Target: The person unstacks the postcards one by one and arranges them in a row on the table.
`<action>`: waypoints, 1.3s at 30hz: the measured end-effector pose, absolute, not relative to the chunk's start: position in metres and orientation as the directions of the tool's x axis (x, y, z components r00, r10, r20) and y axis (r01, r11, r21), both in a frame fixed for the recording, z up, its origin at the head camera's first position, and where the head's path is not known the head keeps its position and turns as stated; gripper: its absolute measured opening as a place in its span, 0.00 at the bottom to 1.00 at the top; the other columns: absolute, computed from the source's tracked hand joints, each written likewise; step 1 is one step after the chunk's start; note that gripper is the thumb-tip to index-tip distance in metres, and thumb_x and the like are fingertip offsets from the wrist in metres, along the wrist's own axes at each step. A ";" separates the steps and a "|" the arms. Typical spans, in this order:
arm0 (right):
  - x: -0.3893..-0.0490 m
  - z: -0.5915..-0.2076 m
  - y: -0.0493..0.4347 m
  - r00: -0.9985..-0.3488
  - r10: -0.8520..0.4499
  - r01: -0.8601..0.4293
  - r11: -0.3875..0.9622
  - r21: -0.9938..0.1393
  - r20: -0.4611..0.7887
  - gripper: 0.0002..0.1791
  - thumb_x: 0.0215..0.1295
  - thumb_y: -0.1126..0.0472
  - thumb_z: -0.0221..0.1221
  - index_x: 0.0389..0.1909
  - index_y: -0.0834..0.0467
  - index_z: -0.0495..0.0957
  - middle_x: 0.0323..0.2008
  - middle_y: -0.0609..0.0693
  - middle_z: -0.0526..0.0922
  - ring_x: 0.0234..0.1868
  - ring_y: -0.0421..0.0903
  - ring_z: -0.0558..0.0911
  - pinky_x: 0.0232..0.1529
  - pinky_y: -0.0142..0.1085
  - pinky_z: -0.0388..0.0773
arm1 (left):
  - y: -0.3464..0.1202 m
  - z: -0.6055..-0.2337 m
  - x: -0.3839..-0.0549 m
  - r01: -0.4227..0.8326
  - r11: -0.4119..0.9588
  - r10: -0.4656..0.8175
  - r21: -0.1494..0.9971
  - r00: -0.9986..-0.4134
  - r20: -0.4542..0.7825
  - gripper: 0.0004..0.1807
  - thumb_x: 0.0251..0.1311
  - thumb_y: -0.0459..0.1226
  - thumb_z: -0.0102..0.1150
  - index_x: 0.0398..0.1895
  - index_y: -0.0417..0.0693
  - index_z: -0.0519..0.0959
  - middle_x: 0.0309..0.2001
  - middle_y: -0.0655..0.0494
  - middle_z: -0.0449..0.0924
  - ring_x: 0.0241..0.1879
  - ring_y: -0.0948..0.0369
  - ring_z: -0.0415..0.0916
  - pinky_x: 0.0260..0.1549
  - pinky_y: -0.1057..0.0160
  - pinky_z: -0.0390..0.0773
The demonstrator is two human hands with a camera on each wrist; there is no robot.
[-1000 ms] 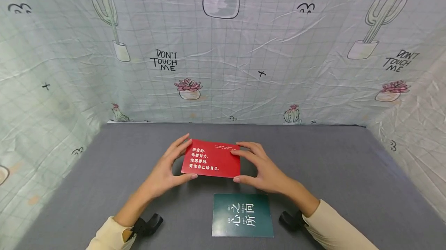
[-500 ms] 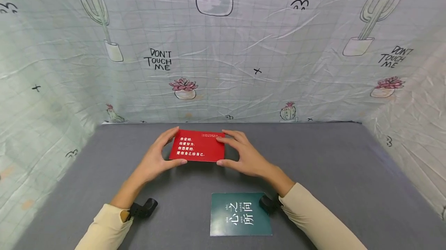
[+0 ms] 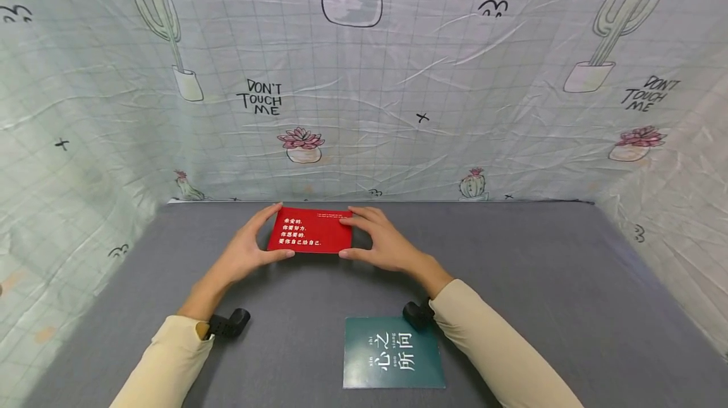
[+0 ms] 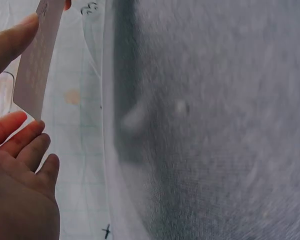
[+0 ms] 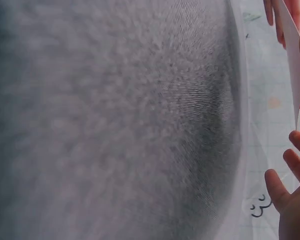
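Note:
Both hands hold a red card (image 3: pixel 309 231) with white Chinese lettering, raised over the far part of the grey table. At its left end, my left hand (image 3: pixel 244 250) pinches it between thumb and fingers. My right hand (image 3: pixel 383 245) grips the right end the same way, one finger lying over the red face. The pale underside of the card (image 4: pixel 40 55) shows in the left wrist view, and its edge (image 5: pixel 294 60) appears in the right wrist view. Nearer the front lies a dark green card (image 3: pixel 392 364) with white lettering, its upper right corner overlapped by the right wrist camera.
Grey cloth covers the table (image 3: pixel 512 282). Behind it hangs a pale curtain (image 3: pixel 387 67) printed with cacti and words, which also closes in both sides. Black wrist cameras (image 3: pixel 230 324) sit on both wrists.
Both hands have carried the red card away from the body and to the left, toward the table's far edge. The green card stays where it was, and the right wrist now overlaps it.

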State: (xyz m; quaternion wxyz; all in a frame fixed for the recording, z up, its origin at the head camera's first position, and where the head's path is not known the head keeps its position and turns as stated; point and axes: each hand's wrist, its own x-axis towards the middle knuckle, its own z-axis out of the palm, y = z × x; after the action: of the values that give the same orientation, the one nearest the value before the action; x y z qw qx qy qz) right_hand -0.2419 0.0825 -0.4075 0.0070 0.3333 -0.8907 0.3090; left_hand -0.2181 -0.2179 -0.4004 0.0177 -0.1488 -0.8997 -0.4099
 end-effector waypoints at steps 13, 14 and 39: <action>-0.259 -0.415 0.064 -0.797 -0.587 -0.562 0.636 -0.530 0.140 0.39 0.55 0.40 0.63 0.68 0.47 0.67 0.71 0.48 0.59 0.68 0.47 0.56 0.63 0.52 0.62 | -0.233 -0.408 -0.237 0.241 0.666 0.248 0.706 -0.964 0.096 0.51 0.46 0.46 0.73 0.72 0.47 0.57 0.70 0.41 0.54 0.67 0.43 0.52 0.59 0.35 0.58; -0.260 -0.415 0.064 -0.797 -0.587 -0.561 0.636 -0.530 0.139 0.39 0.55 0.40 0.63 0.67 0.47 0.68 0.71 0.48 0.59 0.68 0.47 0.56 0.64 0.53 0.60 | -0.234 -0.409 -0.238 0.249 0.670 0.256 0.699 -0.962 0.097 0.50 0.46 0.46 0.73 0.72 0.47 0.58 0.70 0.41 0.54 0.66 0.44 0.52 0.59 0.35 0.58; -0.275 -0.415 0.042 -0.812 -0.583 -0.523 0.751 -0.403 -0.033 0.39 0.58 0.35 0.59 0.69 0.43 0.64 0.73 0.46 0.55 0.70 0.50 0.52 0.65 0.54 0.53 | -0.249 -0.420 -0.258 0.226 0.734 0.271 0.640 -0.962 0.028 0.50 0.43 0.50 0.75 0.70 0.45 0.62 0.70 0.43 0.57 0.69 0.44 0.51 0.64 0.40 0.52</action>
State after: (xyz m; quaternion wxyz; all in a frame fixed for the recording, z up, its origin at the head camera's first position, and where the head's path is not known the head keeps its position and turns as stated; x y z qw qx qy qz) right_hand -0.2746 0.0424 -0.4152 -0.0784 0.2967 -0.9323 0.1911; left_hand -0.2584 -0.2491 -0.4195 -0.0337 -0.1335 -0.9306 -0.3392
